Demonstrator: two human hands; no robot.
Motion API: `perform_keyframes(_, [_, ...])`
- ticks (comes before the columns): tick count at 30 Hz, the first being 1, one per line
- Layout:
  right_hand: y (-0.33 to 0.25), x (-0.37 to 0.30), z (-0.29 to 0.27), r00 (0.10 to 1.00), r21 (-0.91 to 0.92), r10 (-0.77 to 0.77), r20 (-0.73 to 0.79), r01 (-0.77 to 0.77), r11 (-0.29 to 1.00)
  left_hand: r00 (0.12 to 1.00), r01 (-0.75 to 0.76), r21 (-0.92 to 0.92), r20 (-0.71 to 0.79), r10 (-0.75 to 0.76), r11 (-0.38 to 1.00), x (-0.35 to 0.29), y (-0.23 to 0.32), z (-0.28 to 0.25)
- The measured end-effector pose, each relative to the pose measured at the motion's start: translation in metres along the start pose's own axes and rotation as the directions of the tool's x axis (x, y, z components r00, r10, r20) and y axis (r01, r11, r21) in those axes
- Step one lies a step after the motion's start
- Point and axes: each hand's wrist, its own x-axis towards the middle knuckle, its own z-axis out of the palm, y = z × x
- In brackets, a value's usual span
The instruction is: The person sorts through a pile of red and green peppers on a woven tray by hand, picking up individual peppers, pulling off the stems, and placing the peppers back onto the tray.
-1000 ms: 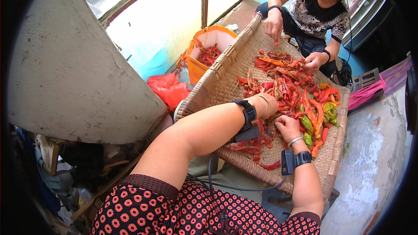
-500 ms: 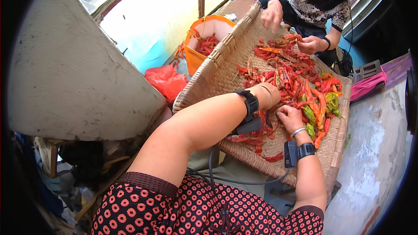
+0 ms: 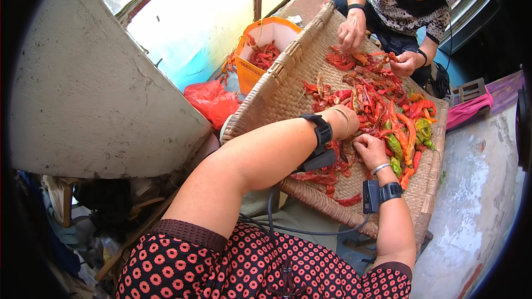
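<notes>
Red, orange and green chili peppers (image 3: 407,130), many shrivelled, lie heaped on a woven tray (image 3: 277,102). My left hand (image 3: 348,120) reaches over the near side of the heap, its fingers mostly hidden behind the wrist and among the red peppers. Close beside it, my right hand (image 3: 370,149) is closed in a pinch, its fingertips at the dried red peppers (image 3: 338,174); what they hold cannot be made out. Green peppers (image 3: 394,147) lie just right of that hand.
Across the tray a person (image 3: 410,8) handles red peppers with both hands. An orange container (image 3: 249,75) with red peppers and a red plastic bag (image 3: 213,102) stand left of the tray. A cable (image 3: 310,233) runs under my arms.
The other person's hand at the tray's far left has come down to the red peppers, and their other hand has shifted slightly right. My own hands have barely moved.
</notes>
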Motion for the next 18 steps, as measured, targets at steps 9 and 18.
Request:
perform_keyframes(9, [-0.002,0.0,0.0,1.0,0.019,0.026,-0.004,-0.026,0.999,1.0,-0.003,-0.005,-0.012,0.003,1.0,0.003,-0.001,0.003])
perform_keyframes(18, [-0.004,-0.002,-0.002,0.998,-0.08,-0.053,-0.028,0.05,0.996,0.999,0.026,-0.008,0.034,-0.026,1.0,0.008,-0.001,0.005])
